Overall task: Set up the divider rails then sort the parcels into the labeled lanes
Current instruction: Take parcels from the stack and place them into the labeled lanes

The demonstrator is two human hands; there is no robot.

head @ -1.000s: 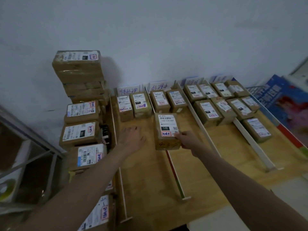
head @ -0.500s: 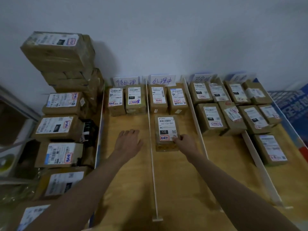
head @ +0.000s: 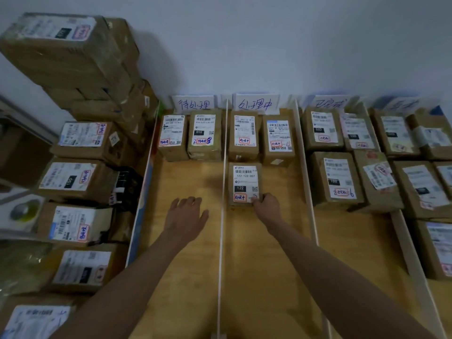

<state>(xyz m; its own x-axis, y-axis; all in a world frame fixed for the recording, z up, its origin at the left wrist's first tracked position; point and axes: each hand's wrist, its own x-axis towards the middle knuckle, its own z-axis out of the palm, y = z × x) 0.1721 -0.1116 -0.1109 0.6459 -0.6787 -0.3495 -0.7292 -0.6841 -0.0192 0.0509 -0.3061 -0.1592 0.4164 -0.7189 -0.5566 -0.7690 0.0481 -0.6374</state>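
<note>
A brown parcel marked 122 [head: 245, 184] lies in the second lane, just in front of two parcels [head: 244, 134] standing under that lane's handwritten sign [head: 255, 104]. My right hand [head: 267, 209] grips its near right corner, fingers curled against the edge. My left hand [head: 186, 214] rests with spread fingers on the wood in the first lane and holds nothing. White divider rails [head: 223, 228] [head: 305, 179] [head: 403, 241] split the wooden table [head: 269, 277] into lanes. The first lane holds two parcels [head: 204, 134] under its sign [head: 194, 104].
Several parcels [head: 335, 179] fill the back of the third and fourth lanes on the right. A tall stack of labelled parcels [head: 73, 177] stands left of the table, past the left rail [head: 141, 192]. A white wall runs behind the signs.
My right hand has carried parcel 122 from over the rail into the second lane and set it down behind the row. My left hand has stayed over the first lane.
</note>
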